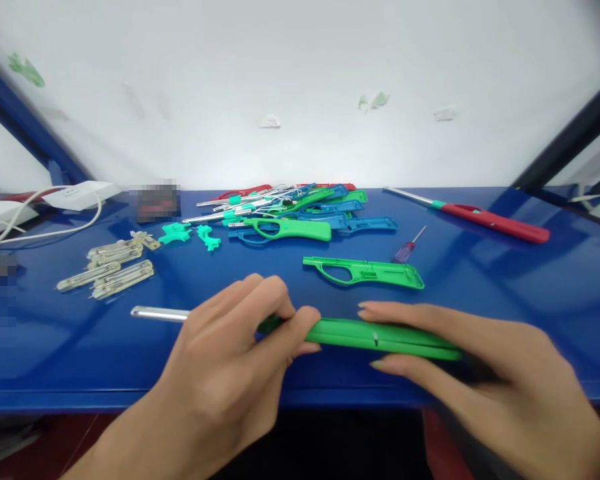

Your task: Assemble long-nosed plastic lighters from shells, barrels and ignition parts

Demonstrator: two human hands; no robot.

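Green lighter (347,335), loose green half-shell (383,274) and screwdriver (405,251) just beyond

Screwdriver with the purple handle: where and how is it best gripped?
Probably by the thick purple handle, from above and the right, with the right hand. It lies with that end nearer the person and its thin shaft pointing away; a green casing half lies close on the near side.

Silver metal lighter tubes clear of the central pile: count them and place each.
2: one silver tube juts from the left hand gripping the green plastic handle; the other is on the long red plastic lighter at right. Others may be hidden.
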